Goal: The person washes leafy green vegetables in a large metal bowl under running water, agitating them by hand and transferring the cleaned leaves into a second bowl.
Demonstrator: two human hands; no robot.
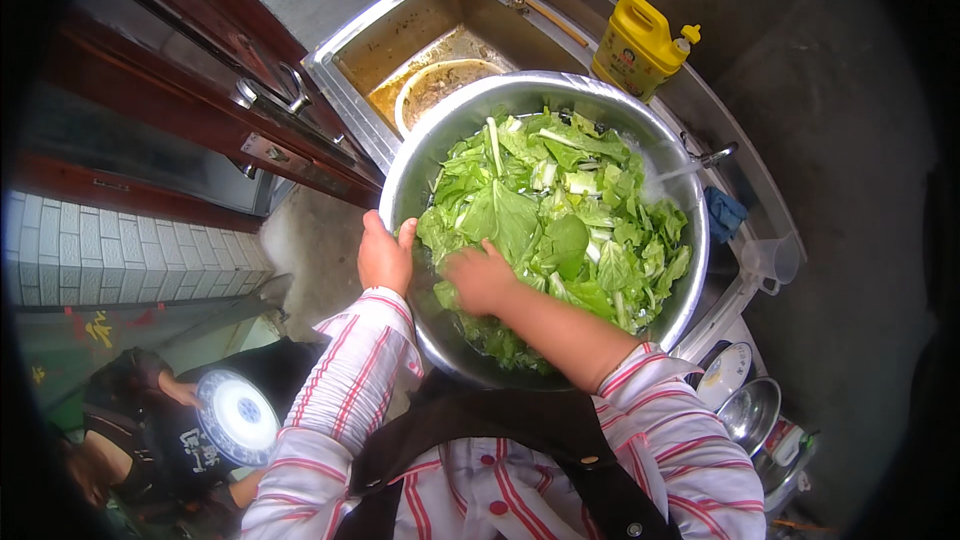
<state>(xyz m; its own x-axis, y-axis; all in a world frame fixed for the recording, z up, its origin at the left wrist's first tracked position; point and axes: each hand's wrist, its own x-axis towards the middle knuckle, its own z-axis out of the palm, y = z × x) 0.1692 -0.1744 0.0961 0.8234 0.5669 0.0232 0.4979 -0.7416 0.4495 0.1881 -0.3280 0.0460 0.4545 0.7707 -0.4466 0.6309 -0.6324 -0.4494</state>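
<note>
A large round metal basin (405, 165) holds chopped leafy greens (555, 217) in water. My left hand (385, 253) grips the basin's left rim, with the thumb over the edge. Inside the basin, my right hand (480, 277) lies among the leaves at the lower left, its fingertips partly hidden; whether it grips any leaves cannot be told. Water runs from a metal faucet (716, 157) at the right into the basin, foaming where it lands.
Behind the basin is a metal sink (352, 37) with a pale tub (411, 94) and a yellow jug (637, 45) beside it. A blue cloth (724, 214), plastic measuring jug (772, 261) and metal bowl (752, 412) are right. Lower left, another person holds a plate (238, 418); a door (202, 120) stands left.
</note>
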